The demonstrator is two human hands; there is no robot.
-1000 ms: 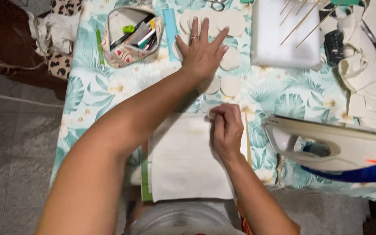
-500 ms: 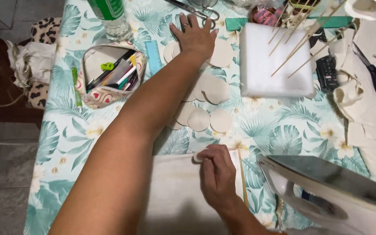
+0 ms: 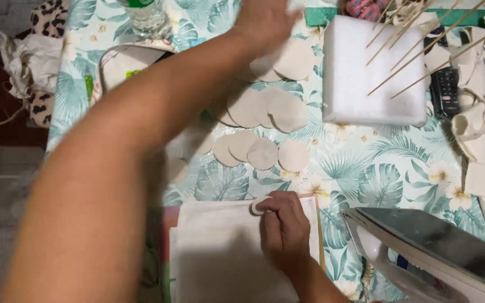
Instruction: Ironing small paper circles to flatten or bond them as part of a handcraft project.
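My right hand (image 3: 284,227) rests on a white cloth pad (image 3: 220,258) at the table's near edge and pinches a small cream round piece (image 3: 258,205) against it. My left arm stretches across the table. My left hand (image 3: 266,19) is blurred at the far edge, over a pile of cream fabric circles (image 3: 287,62); its fingers are unclear. More circles lie overlapping in two groups (image 3: 262,152) (image 3: 265,108) between the hands.
A white foam block (image 3: 374,78) with wooden skewers (image 3: 416,45) stuck in it stands at the back right. A clothes iron (image 3: 433,247) lies at the near right. A remote (image 3: 444,87), cream scraps (image 3: 475,126), a clear bottle (image 3: 147,17) and an open pencil case (image 3: 122,62) ring the leaf-print tablecloth (image 3: 366,174).
My left hand has reached farther away, from flat on the circles to the pile at the far edge. My right hand stays on the pad with the small piece.
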